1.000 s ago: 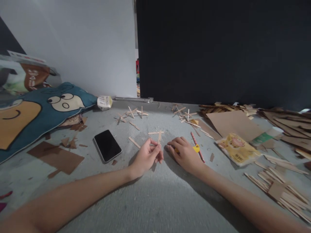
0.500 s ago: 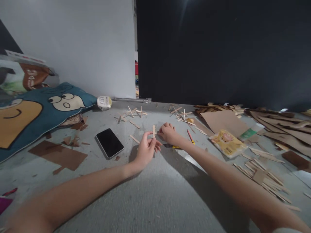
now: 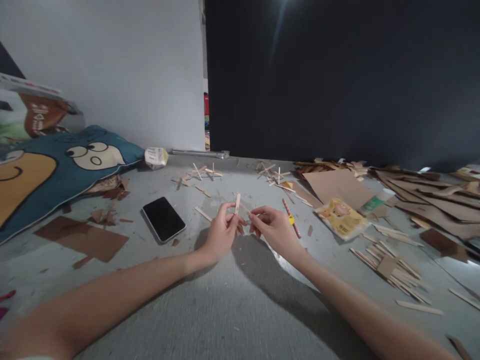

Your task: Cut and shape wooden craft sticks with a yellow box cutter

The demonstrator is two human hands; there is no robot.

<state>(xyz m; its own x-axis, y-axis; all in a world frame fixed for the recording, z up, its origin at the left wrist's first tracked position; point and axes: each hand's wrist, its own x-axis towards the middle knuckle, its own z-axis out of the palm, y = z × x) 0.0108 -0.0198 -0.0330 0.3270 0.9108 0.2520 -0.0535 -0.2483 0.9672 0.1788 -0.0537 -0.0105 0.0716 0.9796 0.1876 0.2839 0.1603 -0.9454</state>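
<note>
A flat wooden stick [image 3: 237, 202] is pinched nearly upright at centre by the fingers of the left hand [image 3: 221, 231], above a grey, scuffed worktop [image 3: 240, 305]. A thin strip [image 3: 245, 209], probably wooden but blurred, is pinched by the right hand [image 3: 275, 229]. A glossy rectangular phone [image 3: 163, 219] is placed at left.
</note>
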